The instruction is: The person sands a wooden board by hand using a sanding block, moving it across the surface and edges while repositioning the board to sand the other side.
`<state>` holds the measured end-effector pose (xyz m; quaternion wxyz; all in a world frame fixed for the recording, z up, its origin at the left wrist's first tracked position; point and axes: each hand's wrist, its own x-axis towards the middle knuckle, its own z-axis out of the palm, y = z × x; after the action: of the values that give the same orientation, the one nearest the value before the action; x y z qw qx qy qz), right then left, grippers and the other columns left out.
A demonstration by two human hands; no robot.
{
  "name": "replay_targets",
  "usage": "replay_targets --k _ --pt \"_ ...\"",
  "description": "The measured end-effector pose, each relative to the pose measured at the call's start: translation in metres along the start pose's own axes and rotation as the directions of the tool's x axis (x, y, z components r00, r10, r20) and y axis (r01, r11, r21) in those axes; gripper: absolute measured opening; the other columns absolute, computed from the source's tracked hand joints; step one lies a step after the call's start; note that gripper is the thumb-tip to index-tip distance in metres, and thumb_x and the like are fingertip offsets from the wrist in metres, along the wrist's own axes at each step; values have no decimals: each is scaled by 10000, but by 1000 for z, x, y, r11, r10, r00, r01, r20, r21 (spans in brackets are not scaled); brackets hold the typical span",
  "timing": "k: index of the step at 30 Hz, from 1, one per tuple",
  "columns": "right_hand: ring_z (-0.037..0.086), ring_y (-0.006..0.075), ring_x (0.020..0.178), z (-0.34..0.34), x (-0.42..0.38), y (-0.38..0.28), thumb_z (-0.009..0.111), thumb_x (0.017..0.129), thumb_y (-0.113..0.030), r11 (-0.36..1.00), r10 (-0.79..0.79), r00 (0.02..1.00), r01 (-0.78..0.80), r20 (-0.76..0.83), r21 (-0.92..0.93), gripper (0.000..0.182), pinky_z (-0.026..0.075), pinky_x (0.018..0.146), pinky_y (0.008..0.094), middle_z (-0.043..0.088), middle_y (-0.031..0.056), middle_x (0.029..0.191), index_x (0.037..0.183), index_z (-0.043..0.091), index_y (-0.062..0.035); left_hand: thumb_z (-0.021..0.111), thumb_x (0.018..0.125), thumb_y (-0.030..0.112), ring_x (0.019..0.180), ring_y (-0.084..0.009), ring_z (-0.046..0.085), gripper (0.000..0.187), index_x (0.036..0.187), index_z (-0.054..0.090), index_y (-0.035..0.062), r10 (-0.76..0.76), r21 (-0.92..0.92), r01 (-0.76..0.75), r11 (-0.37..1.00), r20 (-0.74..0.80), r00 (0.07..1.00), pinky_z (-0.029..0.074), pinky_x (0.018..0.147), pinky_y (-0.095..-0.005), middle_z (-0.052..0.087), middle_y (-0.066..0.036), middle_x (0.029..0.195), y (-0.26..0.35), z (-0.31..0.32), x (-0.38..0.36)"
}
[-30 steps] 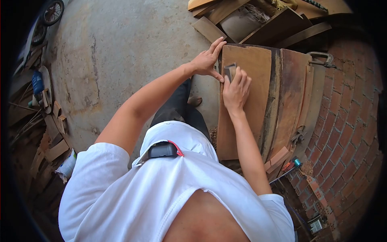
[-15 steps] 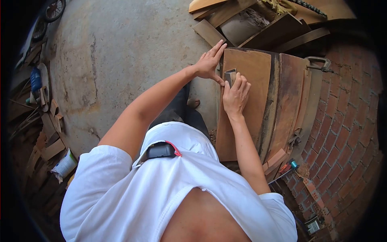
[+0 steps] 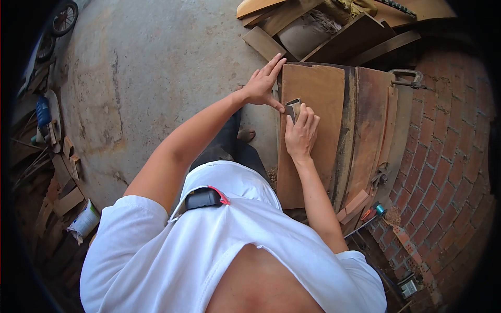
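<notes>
A flat brown wooden board (image 3: pixel 314 151) lies on the workbench in front of me. My right hand (image 3: pixel 301 134) is closed on a small dark folded piece that looks like sandpaper (image 3: pixel 293 108), held against the board near its left edge. My left hand (image 3: pixel 262 87) is at the board's upper left edge, its fingers stretched out and apart. Its thumb points toward the sandpaper, its tip by the board's edge. My right fingers hide part of the sandpaper.
A second reddish board (image 3: pixel 368 120) lies to the right, with a C-clamp (image 3: pixel 408 78) at its far end. Planks and a sack (image 3: pixel 305 34) are piled beyond the bench. A brick wall (image 3: pixel 436 151) borders the right. Wood scraps (image 3: pixel 68 201) and a motorbike wheel (image 3: pixel 64 19) are at left.
My right hand has slid the sandpaper a short way toward me along the board. My left hand stays at the board's edge. The whole view has shifted slightly.
</notes>
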<state>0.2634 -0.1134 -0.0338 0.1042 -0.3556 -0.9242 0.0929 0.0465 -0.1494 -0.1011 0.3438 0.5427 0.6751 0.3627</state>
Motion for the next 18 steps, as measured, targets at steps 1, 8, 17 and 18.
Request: replay_targets --k 1,8,17,18 --pt "531 374 1075 3 11 -4 753 862 -207 1000 -2 1000 1 5 5 612 482 920 465 540 173 1259 1364 487 20 922 447 693 1559 -405 138 1566 1646 66 164 -7 0 7 1000 0 1000 220 1189 -671 27 -139 1712 -1 0 -1" --pt "544 357 1039 38 149 -15 723 885 -254 998 58 997 -58 -56 -10 499 481 892 478 559 157 1233 1269 522 -6 914 456 707 1544 -424 184 1563 1636 94 91 -16 112 13 994 25 1000 241 1191 -608 47 -179 1704 4 -4 1" --pt "524 383 1072 -1 -20 13 761 868 -194 1000 21 1000 -21 -16 8 632 462 931 486 524 199 1271 1385 476 31 894 442 737 1560 -380 151 1558 1642 71 178 -74 118 71 991 29 997 199 1200 -673 50 -112 1713 10 -5 -1" --pt "524 383 1071 2 -11 11 760 868 -195 999 36 999 -36 -22 14 632 461 931 485 524 199 1268 1386 477 30 894 442 737 1560 -380 151 1558 1642 71 178 -83 120 79 990 26 996 199 1200 -673 50 -112 1713 10 -6 -4"
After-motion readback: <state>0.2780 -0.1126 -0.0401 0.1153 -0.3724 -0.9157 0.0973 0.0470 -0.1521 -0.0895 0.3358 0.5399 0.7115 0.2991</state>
